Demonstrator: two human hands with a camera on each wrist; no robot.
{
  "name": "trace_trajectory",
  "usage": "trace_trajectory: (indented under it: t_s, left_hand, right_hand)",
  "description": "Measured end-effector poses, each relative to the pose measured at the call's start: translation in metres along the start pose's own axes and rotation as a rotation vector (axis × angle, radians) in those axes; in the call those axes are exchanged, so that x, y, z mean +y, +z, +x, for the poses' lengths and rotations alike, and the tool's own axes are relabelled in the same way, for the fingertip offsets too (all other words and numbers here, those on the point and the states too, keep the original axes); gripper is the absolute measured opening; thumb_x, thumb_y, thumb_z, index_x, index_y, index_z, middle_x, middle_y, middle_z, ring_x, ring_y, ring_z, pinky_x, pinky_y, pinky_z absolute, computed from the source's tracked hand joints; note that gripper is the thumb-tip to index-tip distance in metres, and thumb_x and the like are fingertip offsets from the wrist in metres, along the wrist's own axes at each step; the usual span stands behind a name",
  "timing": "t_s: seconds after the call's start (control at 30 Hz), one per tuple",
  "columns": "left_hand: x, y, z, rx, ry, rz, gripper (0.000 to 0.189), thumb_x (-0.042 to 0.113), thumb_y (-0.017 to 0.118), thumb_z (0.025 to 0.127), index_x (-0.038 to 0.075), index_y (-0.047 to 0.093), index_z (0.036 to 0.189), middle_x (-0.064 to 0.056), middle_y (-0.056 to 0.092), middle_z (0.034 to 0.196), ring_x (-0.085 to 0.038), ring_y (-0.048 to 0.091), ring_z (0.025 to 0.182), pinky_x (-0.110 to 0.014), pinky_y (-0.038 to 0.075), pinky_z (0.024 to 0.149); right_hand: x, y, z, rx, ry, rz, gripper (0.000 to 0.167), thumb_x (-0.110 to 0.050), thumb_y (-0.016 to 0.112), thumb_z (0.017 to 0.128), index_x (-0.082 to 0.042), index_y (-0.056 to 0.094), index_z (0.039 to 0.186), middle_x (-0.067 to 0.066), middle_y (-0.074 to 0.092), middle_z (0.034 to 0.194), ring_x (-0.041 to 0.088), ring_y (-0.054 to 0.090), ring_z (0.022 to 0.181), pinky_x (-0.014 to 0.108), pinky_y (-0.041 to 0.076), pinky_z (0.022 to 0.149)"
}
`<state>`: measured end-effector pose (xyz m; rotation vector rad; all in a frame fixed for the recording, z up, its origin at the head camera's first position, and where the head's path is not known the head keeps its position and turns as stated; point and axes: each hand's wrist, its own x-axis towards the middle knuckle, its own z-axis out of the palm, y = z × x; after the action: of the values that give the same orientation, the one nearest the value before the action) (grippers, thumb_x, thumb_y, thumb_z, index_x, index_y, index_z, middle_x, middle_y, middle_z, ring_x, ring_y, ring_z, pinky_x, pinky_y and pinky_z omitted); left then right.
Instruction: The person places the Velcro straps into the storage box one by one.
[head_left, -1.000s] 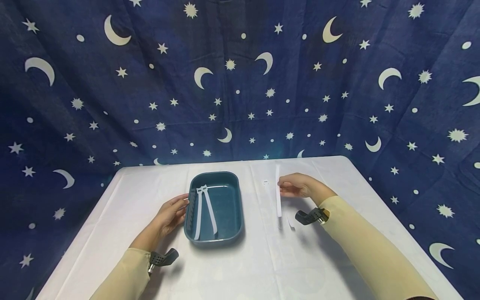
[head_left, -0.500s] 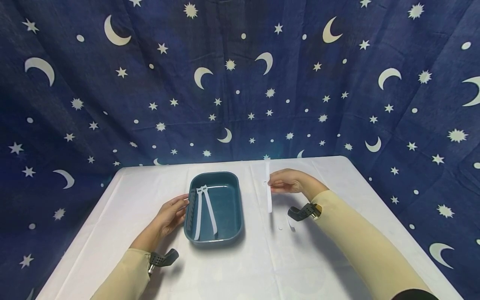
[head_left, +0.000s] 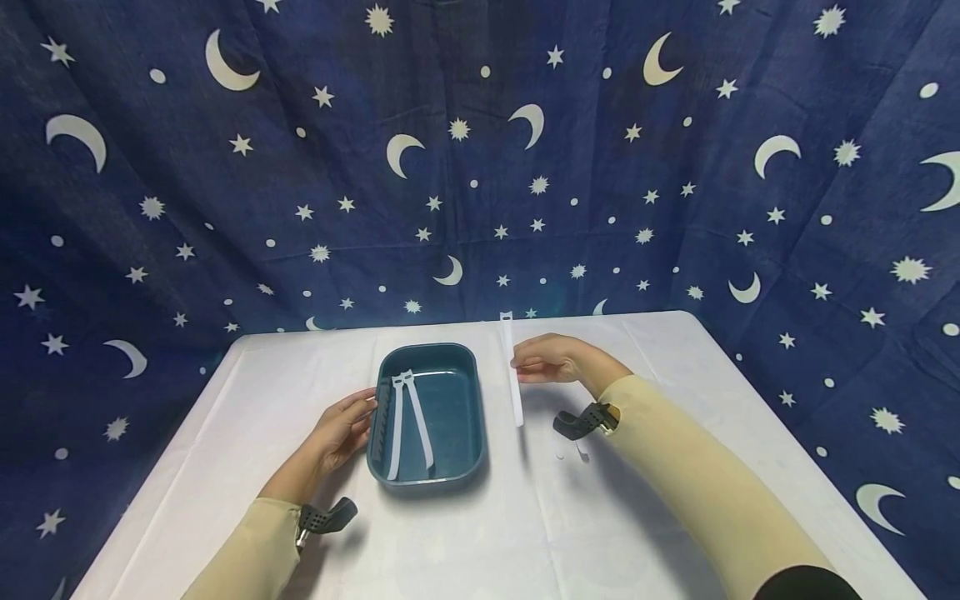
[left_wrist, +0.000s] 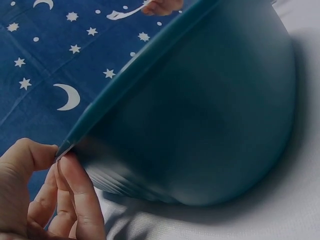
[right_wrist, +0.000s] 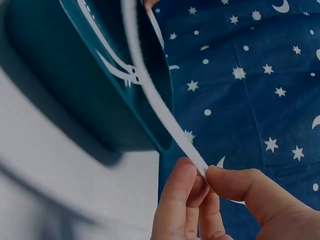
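Note:
A dark teal plastic tray (head_left: 457, 417) stands on the white table. My left hand (head_left: 345, 429) pinches its left rim between thumb and fingers, as the left wrist view shows up close. Two white cable ties (head_left: 422, 429), flat straps with slotted heads, lie inside along the tray's left half. My right hand (head_left: 551, 358) pinches another white cable tie (head_left: 516, 396) near its middle, held up off the table to the right of the tray. In the right wrist view this cable tie (right_wrist: 167, 117) runs between thumb and fingertips (right_wrist: 187, 172).
A small whitish strip end (head_left: 582, 452) shows on the table near the right wrist, partly hidden by the black wrist mount (head_left: 581, 422). A dark blue curtain (head_left: 480, 167) with moons and stars hangs behind the table (head_left: 510, 533).
My right hand has moved left toward the tray, carrying the pinched cable tie. The left hand and the tray have stayed in place.

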<state>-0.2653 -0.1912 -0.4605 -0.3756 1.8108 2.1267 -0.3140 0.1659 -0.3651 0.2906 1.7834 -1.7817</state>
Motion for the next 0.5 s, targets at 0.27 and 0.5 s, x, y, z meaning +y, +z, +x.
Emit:
trace_trajectory:
  t_s: [0.27, 0.5]
  left_hand:
    - [0.000, 0.000, 0.000, 0.000, 0.003, -0.012, 0.060, 0.015, 0.058, 0.094, 0.007, 0.037, 0.150, 0.006, 0.065, 0.100, -0.004, 0.064, 0.087, -0.019, 0.059, 0.079]
    - [0.000, 0.000, 0.000, -0.002, 0.001, -0.017, 0.059, 0.015, 0.057, 0.094, 0.008, 0.038, 0.149, 0.006, 0.065, 0.098, -0.004, 0.064, 0.085, -0.019, 0.060, 0.078]
  right_hand:
    - [0.004, 0.023, 0.006, -0.024, 0.010, -0.016, 0.034, 0.011, 0.058, 0.086, 0.001, 0.050, 0.118, 0.007, 0.058, 0.089, 0.015, 0.061, 0.079, 0.022, 0.061, 0.067]
    - [0.009, 0.039, 0.013, -0.026, 0.019, -0.028, 0.039, 0.011, 0.059, 0.085, 0.005, 0.051, 0.123, 0.009, 0.057, 0.090, 0.016, 0.061, 0.079, 0.023, 0.062, 0.068]
